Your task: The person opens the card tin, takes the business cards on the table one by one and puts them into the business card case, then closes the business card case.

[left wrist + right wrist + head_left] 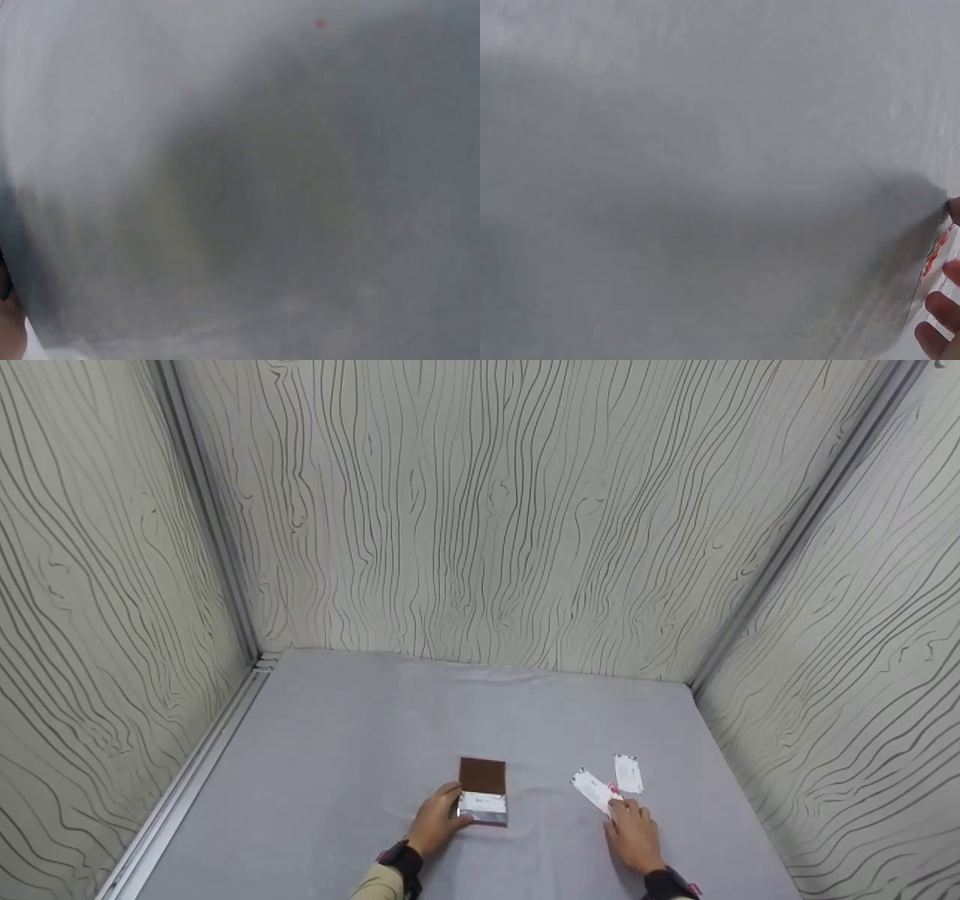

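An open brown card case lies on the grey cloth, with a white printed card in its lower half. My left hand holds the case at its left side, thumb on the lower front edge. In the left wrist view only a sliver of the hand shows. To the right, my right hand is at the lower end of a slanted white card, fingertips over it. Red print shows between the thumb and fingers in the right wrist view. The hand hides part of the card.
Another white card lies just beyond the right hand. Grey cloth covers the table. Wood-patterned panels stand at the back and both sides, and a metal rail runs along the left edge.
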`<state>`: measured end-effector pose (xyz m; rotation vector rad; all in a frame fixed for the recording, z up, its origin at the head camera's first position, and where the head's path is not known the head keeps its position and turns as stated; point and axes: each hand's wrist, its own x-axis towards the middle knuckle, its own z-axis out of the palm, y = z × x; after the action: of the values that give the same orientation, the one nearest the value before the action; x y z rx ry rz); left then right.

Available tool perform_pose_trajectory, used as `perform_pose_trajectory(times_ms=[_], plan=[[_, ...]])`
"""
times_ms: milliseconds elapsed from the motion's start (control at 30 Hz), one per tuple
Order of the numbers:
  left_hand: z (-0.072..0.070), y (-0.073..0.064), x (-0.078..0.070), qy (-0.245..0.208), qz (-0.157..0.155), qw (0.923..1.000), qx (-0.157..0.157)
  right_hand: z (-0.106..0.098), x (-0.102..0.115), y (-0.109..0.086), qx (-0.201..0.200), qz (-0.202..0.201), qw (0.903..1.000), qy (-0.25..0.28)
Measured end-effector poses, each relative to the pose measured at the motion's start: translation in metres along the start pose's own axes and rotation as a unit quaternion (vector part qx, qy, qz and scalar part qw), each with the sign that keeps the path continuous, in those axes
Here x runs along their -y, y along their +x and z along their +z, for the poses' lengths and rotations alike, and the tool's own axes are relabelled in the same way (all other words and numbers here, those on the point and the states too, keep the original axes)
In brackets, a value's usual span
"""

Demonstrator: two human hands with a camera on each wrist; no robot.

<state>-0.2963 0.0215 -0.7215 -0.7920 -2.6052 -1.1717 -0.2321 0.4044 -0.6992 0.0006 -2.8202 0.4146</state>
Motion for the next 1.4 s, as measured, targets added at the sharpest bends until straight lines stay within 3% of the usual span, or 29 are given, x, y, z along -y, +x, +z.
perform_pose_trajectory(times_ms=[233,467,667,833,1167,1400], plan=[[0.003,0.0,0.001,-0.005,-0.005,1.0,-0.001,-0.004,-0.005,-0.003,0.023,0.05,0.9984,-0.016],[0.001,0.0,0.0,0.0,0.004,1.0,-0.009,-0.01,-0.007,-0.003,0.032,0.041,0.9986,-0.015],[-0.002,-0.001,-0.003,-0.008,-0.02,0.9998,0.005,-0.014,-0.006,0.0,0.048,0.058,0.9971,0.012],[-0.001,-0.002,-0.002,-0.01,0.012,0.9996,-0.022,-0.016,-0.008,0.002,0.055,0.074,0.9954,0.026],[-0.002,0.0,-0.005,-0.005,-0.015,0.9999,0.0,-0.013,-0.01,0.005,0.007,0.084,0.9942,0.067],[-0.002,-0.001,-0.005,-0.004,-0.013,0.9999,-0.003,-0.014,-0.007,0.004,-0.048,0.03,0.9916,0.117]])
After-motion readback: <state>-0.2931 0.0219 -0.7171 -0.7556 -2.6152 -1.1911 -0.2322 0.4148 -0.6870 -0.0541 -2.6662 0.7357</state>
